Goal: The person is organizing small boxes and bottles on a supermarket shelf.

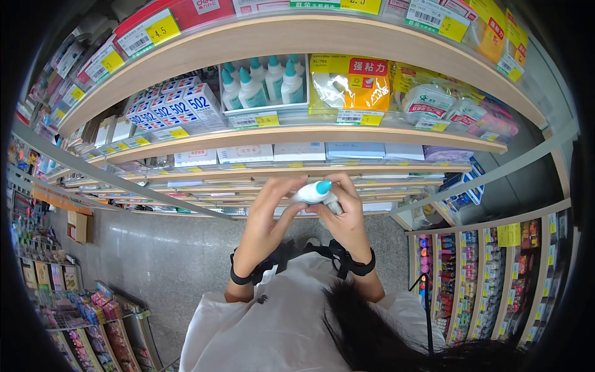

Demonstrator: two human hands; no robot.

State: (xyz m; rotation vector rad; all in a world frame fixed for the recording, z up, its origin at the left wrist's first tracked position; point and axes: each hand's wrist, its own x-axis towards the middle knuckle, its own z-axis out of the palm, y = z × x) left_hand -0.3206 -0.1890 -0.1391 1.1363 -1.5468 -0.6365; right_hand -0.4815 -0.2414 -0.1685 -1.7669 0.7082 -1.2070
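A white glue bottle [312,193] with a teal tip is in front of my chest, tilted with its tip toward the upper right. My left hand [269,201] is closed around the bottle's body from the left. My right hand [349,217] reaches it from the right, its fingers curled near the teal tip. Against the right fingers is a small greyish-white piece [334,205], partly hidden, whose kind I cannot make out. On the shelf ahead, a white box [265,112] holds several similar bottles standing upright.
Left of the bottle box are boxes marked 502 [170,106]; to its right hangs a yellow pack [349,84] of tape. Wooden shelf edges [297,134] with price tags run across in front. Grey floor [149,254] lies below, with a rack of small goods [483,279] at right.
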